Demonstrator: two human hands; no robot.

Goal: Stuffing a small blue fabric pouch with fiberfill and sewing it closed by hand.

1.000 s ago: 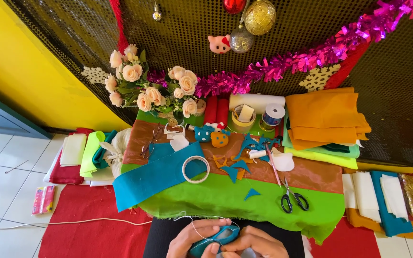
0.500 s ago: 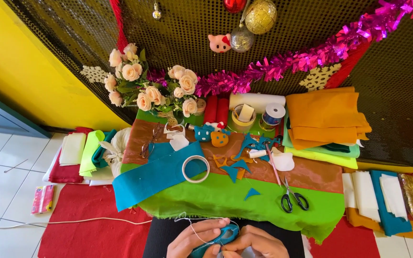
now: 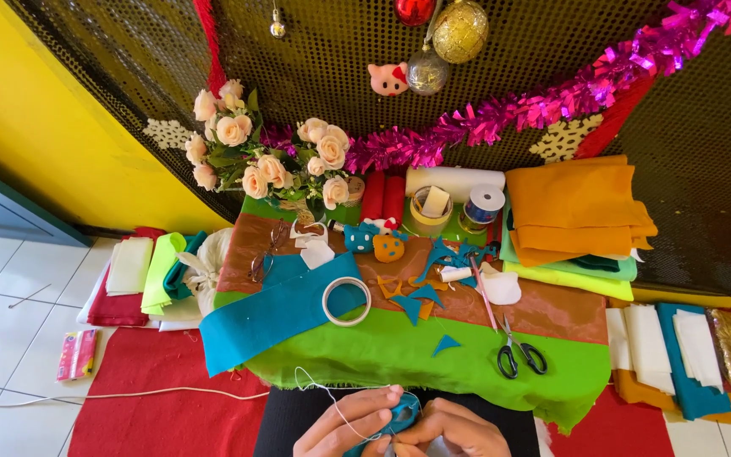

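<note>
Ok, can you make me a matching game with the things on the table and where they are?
Things:
1. scissors
2. tape ring
3. roses
4. orange felt stack

Places:
A. on the blue felt strip
B. far right of the table
C. on the green felt at the near right
D. far left of the table, by the wall

Pairs: 1-C, 2-A, 3-D, 4-B

both hands are bare: the left hand [image 3: 342, 427] and the right hand [image 3: 450, 433] carry no gloves, rings or bracelets that can be made out. no sleeve shows at either wrist. below them, the lap is covered in plain black cloth [image 3: 285, 415], without visible pattern or seams.
</note>
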